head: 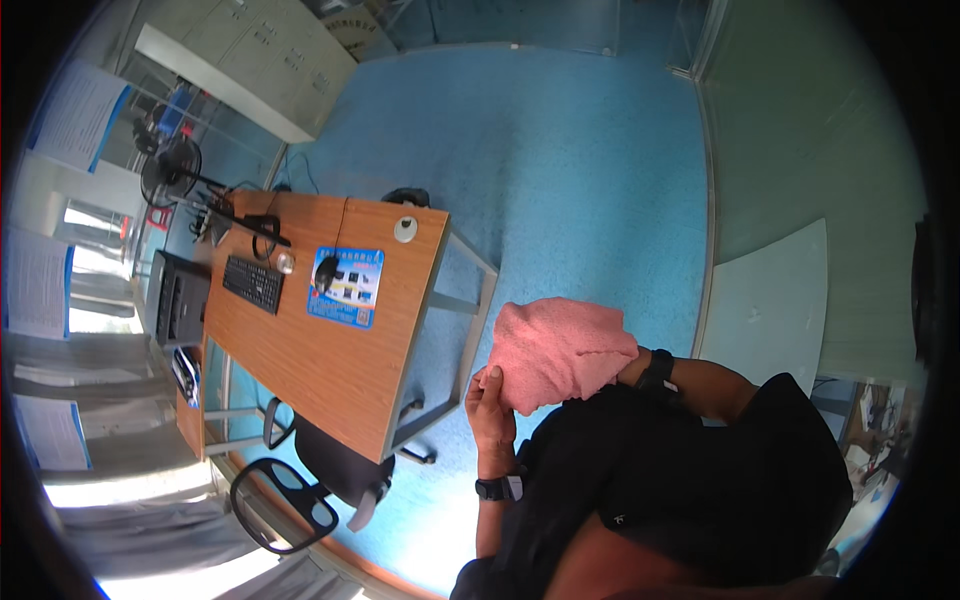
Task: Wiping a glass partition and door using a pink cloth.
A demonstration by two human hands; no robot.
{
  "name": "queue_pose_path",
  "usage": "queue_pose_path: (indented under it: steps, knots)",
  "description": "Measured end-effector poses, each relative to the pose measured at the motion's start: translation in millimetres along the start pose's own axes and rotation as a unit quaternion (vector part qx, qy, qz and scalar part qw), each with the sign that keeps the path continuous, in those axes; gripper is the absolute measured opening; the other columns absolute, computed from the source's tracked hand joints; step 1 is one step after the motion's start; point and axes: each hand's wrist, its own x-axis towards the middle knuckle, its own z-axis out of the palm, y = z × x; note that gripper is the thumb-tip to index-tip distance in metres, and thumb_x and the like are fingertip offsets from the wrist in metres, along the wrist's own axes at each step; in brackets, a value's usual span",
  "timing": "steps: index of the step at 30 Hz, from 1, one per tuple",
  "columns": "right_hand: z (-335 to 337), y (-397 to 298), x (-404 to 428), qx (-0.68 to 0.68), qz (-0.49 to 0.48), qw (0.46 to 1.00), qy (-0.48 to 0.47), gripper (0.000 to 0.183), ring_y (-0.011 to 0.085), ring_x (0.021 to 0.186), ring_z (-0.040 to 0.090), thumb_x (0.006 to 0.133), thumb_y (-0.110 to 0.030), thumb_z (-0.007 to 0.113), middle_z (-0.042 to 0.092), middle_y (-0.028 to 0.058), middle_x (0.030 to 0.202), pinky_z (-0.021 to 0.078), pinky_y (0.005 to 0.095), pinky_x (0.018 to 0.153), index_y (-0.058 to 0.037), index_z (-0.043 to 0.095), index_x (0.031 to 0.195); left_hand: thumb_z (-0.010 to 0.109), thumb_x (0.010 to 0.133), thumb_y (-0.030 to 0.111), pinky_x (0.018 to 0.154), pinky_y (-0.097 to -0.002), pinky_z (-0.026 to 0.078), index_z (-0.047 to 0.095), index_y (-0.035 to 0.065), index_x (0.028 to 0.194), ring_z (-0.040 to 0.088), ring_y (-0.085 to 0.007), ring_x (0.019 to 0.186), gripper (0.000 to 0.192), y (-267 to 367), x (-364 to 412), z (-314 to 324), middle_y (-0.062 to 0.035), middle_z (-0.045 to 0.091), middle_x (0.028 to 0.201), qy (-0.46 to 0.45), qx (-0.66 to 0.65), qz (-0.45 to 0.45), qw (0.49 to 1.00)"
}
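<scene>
A pink terry cloth (pixel 559 352) is held up in front of my body, above the blue floor. My left hand (pixel 491 412) pinches its near left corner, with the thumb on top of the fabric. At the cloth's right end, only the back part of my right hand (pixel 634 369) shows by the wrist. The cloth drapes over the rest, so those fingers are hidden. Each wrist wears a black band, a left wristband (pixel 499 488) and a right wristband (pixel 658 371).
A wooden desk (pixel 337 382) stands to the left with a keyboard (pixel 253 283), a mouse (pixel 326 274) on a printed mat (pixel 352 307), and a round white object (pixel 406 229). Beside it are an office chair (pixel 337 457) and a printer (pixel 180 304). A pale board (pixel 772 300) leans at the right wall.
</scene>
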Motion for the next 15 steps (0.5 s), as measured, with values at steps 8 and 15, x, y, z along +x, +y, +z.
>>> queue_pose_path:
  steps: [8,15]
  knots:
    - [-28.2,-95.6,38.5,-0.011,-0.104,0.993,0.049,0.038,0.018,0.087,0.06,0.094,-0.029,0.057,0.062,0.0056,0.105,0.0483,0.0324,0.075,-0.0027,0.054,0.122,0.063,0.093,0.014,0.07,-0.0262,0.049,0.058,0.0033,0.099,0.058,-0.0125,0.077,0.014,33.9,108.2,90.6,-0.005,0.062,0.089,-0.126,0.096,-0.008,0.987]
    - [-49.7,-138.6,44.1,0.008,-0.178,0.976,0.127,0.039,0.0187,0.088,0.06,0.095,-0.029,0.056,0.062,0.0058,0.106,0.0483,0.0326,0.076,-0.0024,0.053,0.123,0.06,0.095,0.014,0.075,-0.0312,0.052,0.053,0.002,0.106,0.06,-0.0171,0.086,0.018,12.1,156.2,145.5,-0.0101,0.062,0.098,-0.153,0.098,-0.063,0.981]
